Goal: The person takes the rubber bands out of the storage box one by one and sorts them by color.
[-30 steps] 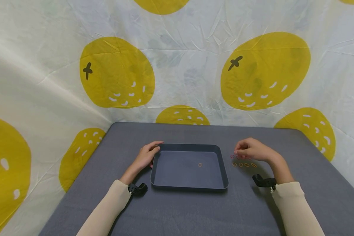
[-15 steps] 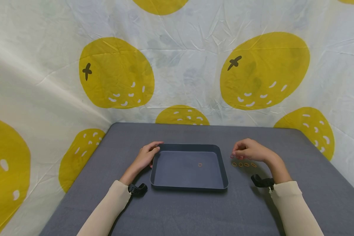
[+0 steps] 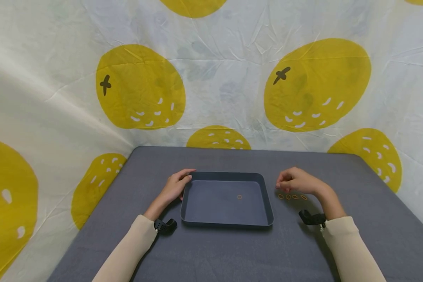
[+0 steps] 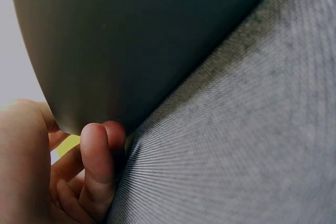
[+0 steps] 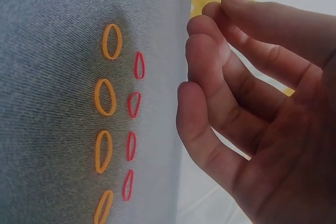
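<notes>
A dark grey rectangular tray (image 3: 227, 225) lies on the table, a single orange rubber band (image 3: 239, 197) on its floor. My left hand (image 3: 174, 185) holds the tray's far left corner; in the left wrist view its fingertips (image 4: 96, 148) curl against the tray's outer wall (image 4: 131, 40). Right of the tray hovers my right hand (image 3: 297, 181), fingers loosely bent, with nothing visible between them. Beneath it, the right wrist view shows a row of several orange rubber bands (image 5: 105, 97) beside a row of several smaller red rubber bands (image 5: 134, 105). In the head view the hand hides most red ones.
Grey cloth covers the table (image 3: 211, 254). Behind and to the left hangs a white curtain (image 3: 225, 90) with yellow fruit prints. A black wrist device (image 3: 165, 226) is worn on the left arm, another black device (image 3: 311, 217) on the right.
My right hand has shifted slightly left and lower, covering the leftmost red rubber band in the head view. The left hand and the tray stay in place.
</notes>
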`<state>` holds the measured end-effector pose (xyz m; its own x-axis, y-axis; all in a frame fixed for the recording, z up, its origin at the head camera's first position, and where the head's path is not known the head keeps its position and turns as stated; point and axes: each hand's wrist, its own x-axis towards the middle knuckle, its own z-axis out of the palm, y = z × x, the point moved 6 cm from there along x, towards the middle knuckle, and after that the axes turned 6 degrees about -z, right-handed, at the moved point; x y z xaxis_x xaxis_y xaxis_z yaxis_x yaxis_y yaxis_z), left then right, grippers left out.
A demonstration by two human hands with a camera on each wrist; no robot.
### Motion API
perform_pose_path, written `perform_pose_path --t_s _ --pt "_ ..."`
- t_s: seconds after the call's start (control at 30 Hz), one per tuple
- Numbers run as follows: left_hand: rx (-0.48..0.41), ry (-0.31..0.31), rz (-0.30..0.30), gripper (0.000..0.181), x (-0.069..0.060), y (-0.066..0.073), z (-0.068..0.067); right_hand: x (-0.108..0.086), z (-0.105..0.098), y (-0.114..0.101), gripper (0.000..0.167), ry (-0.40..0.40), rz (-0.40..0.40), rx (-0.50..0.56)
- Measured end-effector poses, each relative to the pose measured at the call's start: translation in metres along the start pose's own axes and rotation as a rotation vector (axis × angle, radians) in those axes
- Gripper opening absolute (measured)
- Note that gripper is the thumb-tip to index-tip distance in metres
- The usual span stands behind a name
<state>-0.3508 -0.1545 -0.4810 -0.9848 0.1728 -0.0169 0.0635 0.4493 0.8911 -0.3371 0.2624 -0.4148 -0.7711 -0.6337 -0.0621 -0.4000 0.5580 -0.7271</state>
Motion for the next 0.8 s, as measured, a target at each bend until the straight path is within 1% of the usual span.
perform_pose_path --t_s 0.23,0.43,0.8 --pt "-0.008 0.004 0.001 0.038 0.0 -0.001 0.0 0.005 0.005 0.002 0.018 -0.019 -0.008 0.003" --pt "-0.013 0.004 -0.011 0.038 -0.001 -0.001 0.0 0.008 0.01 0.005 0.017 -0.036 -0.012 0.006" --pt "0.011 0.007 -0.019 0.038 0.0 -0.001 0.0 0.011 0.017 0.012 0.017 -0.047 0.029 0.026"
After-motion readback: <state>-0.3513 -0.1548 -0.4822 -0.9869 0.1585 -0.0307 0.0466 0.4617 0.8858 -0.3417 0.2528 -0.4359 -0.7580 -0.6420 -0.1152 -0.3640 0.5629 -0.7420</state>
